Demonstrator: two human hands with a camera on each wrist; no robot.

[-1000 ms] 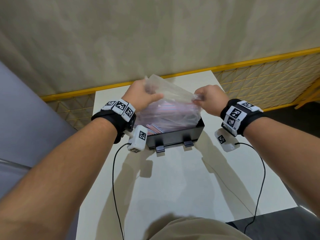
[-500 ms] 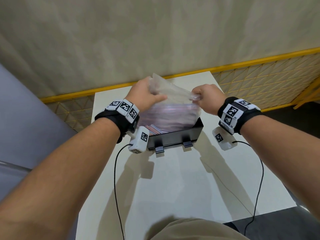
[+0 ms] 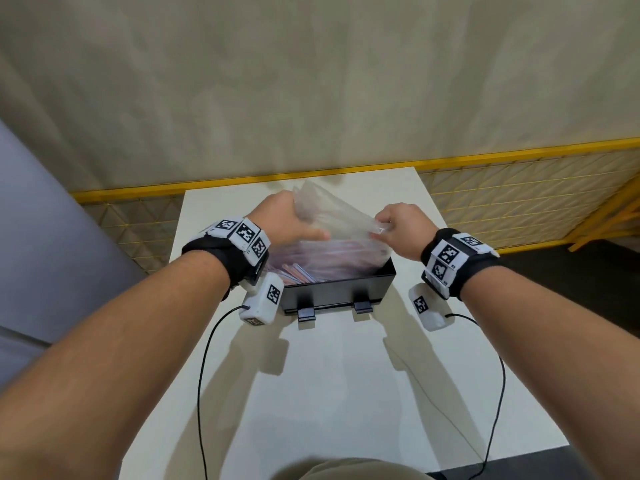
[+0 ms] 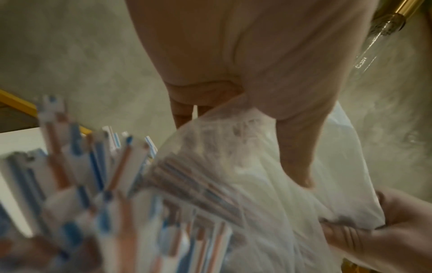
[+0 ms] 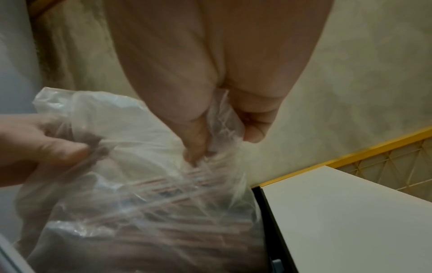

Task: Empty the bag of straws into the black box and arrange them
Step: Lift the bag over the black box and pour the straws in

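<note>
A clear plastic bag (image 3: 339, 233) full of wrapped straws hangs upside down over the black box (image 3: 346, 292) on the white table (image 3: 346, 393). My left hand (image 3: 291, 221) grips the bag's upper left part, and my right hand (image 3: 398, 225) pinches its upper right corner. Red and blue striped straws (image 3: 296, 273) lie in the box's left end, below the bag. In the left wrist view the straws (image 4: 98, 184) spill out of the bag (image 4: 257, 184). In the right wrist view my right fingers (image 5: 198, 140) pinch the bag (image 5: 140, 166).
The box stands near the table's far edge. A yellow-framed mesh fence (image 3: 519, 188) and a beige wall (image 3: 311, 81) rise behind the table. A grey surface (image 3: 52, 220) lies to the left. Cables (image 3: 204, 393) hang from my wrist cameras over the table.
Both hands with the bag have dropped slightly toward the box, and the bag's top has crumpled more. More straws show in the box's left end.
</note>
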